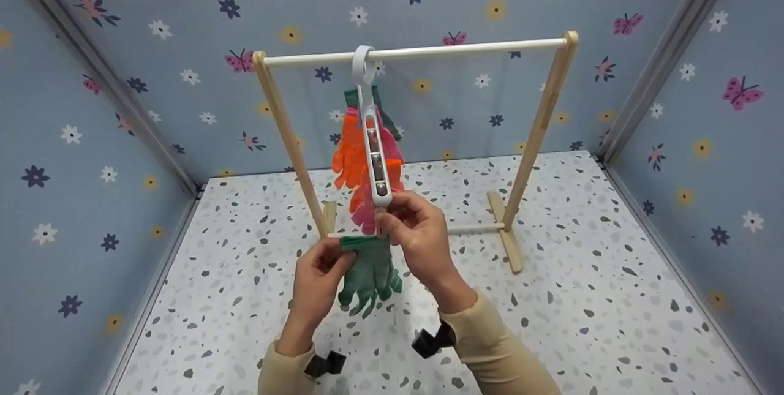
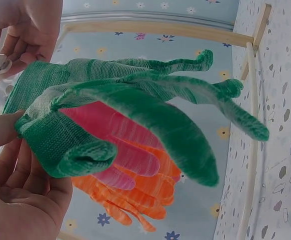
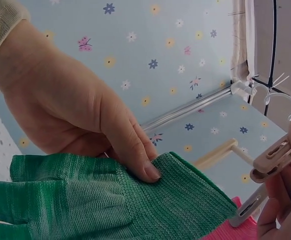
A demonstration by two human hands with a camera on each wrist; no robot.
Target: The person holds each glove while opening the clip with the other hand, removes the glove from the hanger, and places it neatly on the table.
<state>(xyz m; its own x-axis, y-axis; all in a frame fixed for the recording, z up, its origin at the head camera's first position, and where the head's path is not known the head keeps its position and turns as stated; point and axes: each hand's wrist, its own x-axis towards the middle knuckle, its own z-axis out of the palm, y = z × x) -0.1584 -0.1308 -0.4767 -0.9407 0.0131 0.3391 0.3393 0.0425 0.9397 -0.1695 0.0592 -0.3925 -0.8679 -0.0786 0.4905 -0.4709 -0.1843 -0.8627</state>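
My left hand pinches the cuff of a green knit glove, whose fingers hang down. My right hand pinches a pale clip at the near end of a white clip hanger. In the right wrist view the clip is beside the glove's cuff; whether its jaws grip the cuff I cannot tell. Orange gloves and pink gloves hang behind, partly covered by the hanger and the green glove. Another green glove hangs farthest back.
The hanger hooks over the top white bar of a wooden-sided rack. The rack's lower bar runs behind my hands. Below lies a speckled white surface, enclosed by blue flowered walls.
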